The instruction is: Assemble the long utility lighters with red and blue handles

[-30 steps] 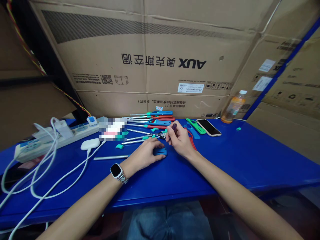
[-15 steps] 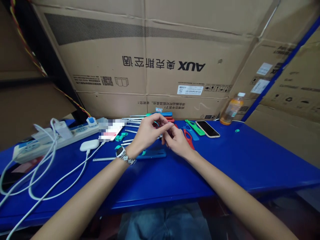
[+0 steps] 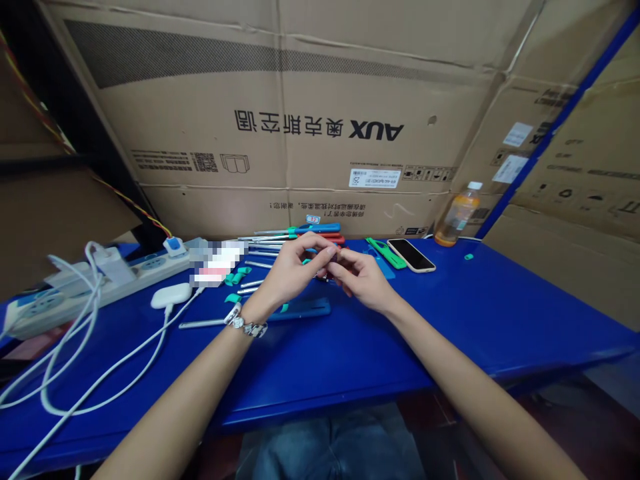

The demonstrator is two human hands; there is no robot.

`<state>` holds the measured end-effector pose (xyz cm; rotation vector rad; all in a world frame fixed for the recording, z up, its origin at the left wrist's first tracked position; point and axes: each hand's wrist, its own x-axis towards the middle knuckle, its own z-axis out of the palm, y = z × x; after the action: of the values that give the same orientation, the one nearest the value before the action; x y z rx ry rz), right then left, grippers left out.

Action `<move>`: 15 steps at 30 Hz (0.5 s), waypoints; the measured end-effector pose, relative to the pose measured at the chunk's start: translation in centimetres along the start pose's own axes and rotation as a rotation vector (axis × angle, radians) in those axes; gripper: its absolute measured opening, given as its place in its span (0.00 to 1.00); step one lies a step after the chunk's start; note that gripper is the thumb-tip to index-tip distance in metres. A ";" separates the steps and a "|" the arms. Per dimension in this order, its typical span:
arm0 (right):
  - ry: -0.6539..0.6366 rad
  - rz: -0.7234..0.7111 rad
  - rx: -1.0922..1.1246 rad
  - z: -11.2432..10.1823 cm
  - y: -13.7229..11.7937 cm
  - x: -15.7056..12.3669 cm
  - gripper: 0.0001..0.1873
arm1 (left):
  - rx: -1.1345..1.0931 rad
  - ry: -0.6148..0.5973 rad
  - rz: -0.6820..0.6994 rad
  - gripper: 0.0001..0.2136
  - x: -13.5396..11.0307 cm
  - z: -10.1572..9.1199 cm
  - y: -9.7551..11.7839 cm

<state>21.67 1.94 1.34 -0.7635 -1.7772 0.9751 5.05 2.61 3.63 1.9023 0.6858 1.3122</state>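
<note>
My left hand (image 3: pixel 297 270) and my right hand (image 3: pixel 364 277) meet above the middle of the table, thumbs and fingers pinched close together. Whatever lies between the fingertips is too small and covered to make out. A watch-like metal band (image 3: pixel 245 323) circles my left wrist. Just below the hands lies a long tool with a blue handle (image 3: pixel 307 309) and a silver shaft. Behind them several slim tools with silver shafts and blue or red handles (image 3: pixel 320 228) lie side by side, partly hidden. Small teal curled pieces (image 3: pixel 235 278) rest left of my left hand.
Right of the hands are a green-handled tool (image 3: pixel 386 253), a phone (image 3: pixel 411 255) and a bottle of orange drink (image 3: pixel 458 215). On the left lie a white power strip (image 3: pixel 143 270), a white charging case (image 3: pixel 171 295) and looping cables. A large cardboard sheet (image 3: pixel 320 80) stands along the back.
My right hand has turned, its fingers more curled in toward the left fingertips. Red loops seen beside it before are now hidden. The view has shifted slightly.
</note>
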 end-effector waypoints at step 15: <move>-0.124 0.052 0.026 -0.7 -0.2 0.1 0.19 | 0.032 -0.005 -0.050 0.09 -0.1 -0.2 -0.4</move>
<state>22.23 2.13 1.69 -0.7501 -1.8550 1.0986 4.80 2.83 3.29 1.9011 0.7508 1.2723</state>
